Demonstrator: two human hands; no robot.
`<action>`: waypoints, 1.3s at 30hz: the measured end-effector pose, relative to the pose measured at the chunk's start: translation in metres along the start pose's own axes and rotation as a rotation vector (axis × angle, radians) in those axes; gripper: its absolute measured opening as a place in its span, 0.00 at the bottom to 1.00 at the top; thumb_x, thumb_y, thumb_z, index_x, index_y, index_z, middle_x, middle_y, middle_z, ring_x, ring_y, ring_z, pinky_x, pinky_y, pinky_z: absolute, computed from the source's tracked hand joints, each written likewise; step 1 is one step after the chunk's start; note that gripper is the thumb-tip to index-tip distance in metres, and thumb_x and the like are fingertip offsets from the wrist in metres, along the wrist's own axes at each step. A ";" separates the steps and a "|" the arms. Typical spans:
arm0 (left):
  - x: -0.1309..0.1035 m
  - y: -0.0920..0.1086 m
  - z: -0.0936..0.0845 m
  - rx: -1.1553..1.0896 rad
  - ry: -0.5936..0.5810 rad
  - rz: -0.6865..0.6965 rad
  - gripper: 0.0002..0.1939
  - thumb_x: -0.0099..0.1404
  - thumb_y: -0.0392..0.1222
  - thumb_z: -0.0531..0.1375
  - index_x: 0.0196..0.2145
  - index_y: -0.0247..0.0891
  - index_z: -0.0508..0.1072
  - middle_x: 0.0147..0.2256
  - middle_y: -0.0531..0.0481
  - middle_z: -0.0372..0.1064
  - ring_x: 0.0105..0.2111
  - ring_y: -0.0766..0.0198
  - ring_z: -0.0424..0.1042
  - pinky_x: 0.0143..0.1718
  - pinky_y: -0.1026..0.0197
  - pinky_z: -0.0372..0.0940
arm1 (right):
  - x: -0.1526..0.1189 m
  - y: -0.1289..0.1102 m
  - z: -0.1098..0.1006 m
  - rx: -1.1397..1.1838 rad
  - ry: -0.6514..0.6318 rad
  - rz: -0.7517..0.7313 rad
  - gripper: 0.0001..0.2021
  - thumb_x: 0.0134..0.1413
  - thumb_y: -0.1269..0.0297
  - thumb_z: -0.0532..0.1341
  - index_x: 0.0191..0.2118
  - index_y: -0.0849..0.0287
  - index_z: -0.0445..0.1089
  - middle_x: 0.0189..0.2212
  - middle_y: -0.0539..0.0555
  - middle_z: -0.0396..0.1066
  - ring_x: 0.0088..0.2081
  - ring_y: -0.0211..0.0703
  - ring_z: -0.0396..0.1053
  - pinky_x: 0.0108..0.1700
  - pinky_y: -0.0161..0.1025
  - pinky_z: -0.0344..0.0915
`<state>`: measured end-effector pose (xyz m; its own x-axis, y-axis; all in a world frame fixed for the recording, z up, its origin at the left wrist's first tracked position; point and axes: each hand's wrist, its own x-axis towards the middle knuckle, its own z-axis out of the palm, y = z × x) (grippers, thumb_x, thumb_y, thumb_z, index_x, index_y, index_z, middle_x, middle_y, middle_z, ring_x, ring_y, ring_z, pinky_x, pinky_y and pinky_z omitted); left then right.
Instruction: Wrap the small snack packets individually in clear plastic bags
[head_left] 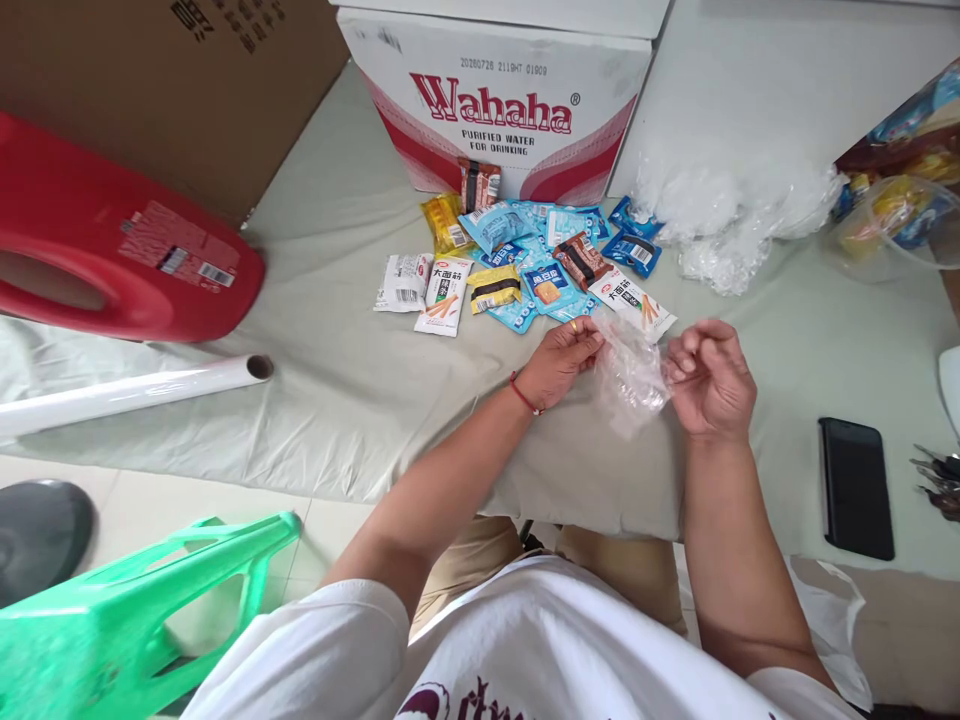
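Left hand (561, 362): fingers pinching clear bag (631, 385), likely steadying it; right hand (712, 380): curled, grip unclear; snacks (551, 285): bag's 11 o'clock

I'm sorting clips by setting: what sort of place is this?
Possibly a home or small shop; the picture doesn't settle which. A cloth-covered table holds wrapped snacks and a Wahaha water carton, with a green plastic stool nearby.

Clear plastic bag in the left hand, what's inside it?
I can't see any snack inside the clear plastic bag, just shiny wrinkles. The left hand covers one edge, so that bit is hidden.
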<state>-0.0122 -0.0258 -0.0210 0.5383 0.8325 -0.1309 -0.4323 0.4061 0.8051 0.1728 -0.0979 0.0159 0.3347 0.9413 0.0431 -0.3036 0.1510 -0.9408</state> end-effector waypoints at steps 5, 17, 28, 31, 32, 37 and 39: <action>-0.002 -0.006 0.004 0.167 -0.010 0.046 0.25 0.53 0.57 0.75 0.36 0.35 0.76 0.31 0.53 0.73 0.31 0.69 0.69 0.36 0.63 0.62 | -0.003 0.012 0.013 -0.172 -0.082 0.127 0.31 0.39 0.50 0.78 0.52 0.47 0.77 0.43 0.50 0.75 0.31 0.36 0.66 0.30 0.34 0.64; -0.001 0.000 0.005 0.236 0.070 0.174 0.23 0.56 0.58 0.73 0.35 0.36 0.74 0.27 0.57 0.68 0.29 0.71 0.64 0.34 0.65 0.60 | -0.004 0.014 0.007 -0.189 -0.147 0.264 0.32 0.41 0.41 0.77 0.51 0.53 0.78 0.39 0.50 0.78 0.29 0.35 0.68 0.30 0.33 0.64; 0.001 0.010 -0.003 0.286 0.138 0.183 0.26 0.53 0.63 0.74 0.30 0.37 0.74 0.24 0.58 0.62 0.26 0.71 0.57 0.30 0.64 0.53 | 0.011 0.018 -0.008 -0.149 0.220 0.095 0.22 0.36 0.50 0.80 0.31 0.58 0.74 0.27 0.46 0.73 0.26 0.33 0.67 0.31 0.33 0.66; 0.003 0.012 -0.004 0.243 0.151 0.254 0.28 0.55 0.66 0.72 0.31 0.39 0.71 0.28 0.57 0.65 0.30 0.70 0.62 0.35 0.64 0.59 | 0.016 0.016 -0.015 -0.096 0.335 0.010 0.24 0.36 0.49 0.80 0.30 0.58 0.70 0.26 0.44 0.70 0.23 0.30 0.61 0.24 0.30 0.60; 0.004 0.012 -0.004 0.220 0.156 0.274 0.28 0.56 0.67 0.71 0.32 0.40 0.71 0.30 0.56 0.67 0.32 0.69 0.64 0.37 0.64 0.61 | 0.017 0.016 -0.018 -0.087 0.366 -0.011 0.24 0.37 0.49 0.79 0.31 0.57 0.69 0.26 0.43 0.69 0.21 0.28 0.58 0.21 0.29 0.55; 0.005 0.019 -0.004 0.072 0.157 0.268 0.24 0.62 0.63 0.69 0.36 0.43 0.65 0.31 0.57 0.69 0.34 0.67 0.72 0.40 0.63 0.66 | 0.020 0.005 -0.036 -0.056 0.449 -0.059 0.20 0.44 0.54 0.76 0.32 0.57 0.67 0.29 0.45 0.70 0.20 0.26 0.52 0.17 0.27 0.44; 0.005 0.026 -0.004 0.054 0.211 0.272 0.22 0.65 0.60 0.68 0.36 0.44 0.63 0.28 0.58 0.68 0.28 0.70 0.69 0.33 0.64 0.64 | 0.018 -0.002 -0.040 -0.054 0.483 -0.072 0.18 0.44 0.55 0.76 0.31 0.56 0.68 0.28 0.46 0.70 0.19 0.27 0.51 0.16 0.29 0.43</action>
<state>-0.0238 -0.0096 -0.0036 0.2443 0.9695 -0.0194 -0.4972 0.1424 0.8559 0.2151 -0.0937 0.0054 0.7328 0.6793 -0.0405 -0.2223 0.1828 -0.9577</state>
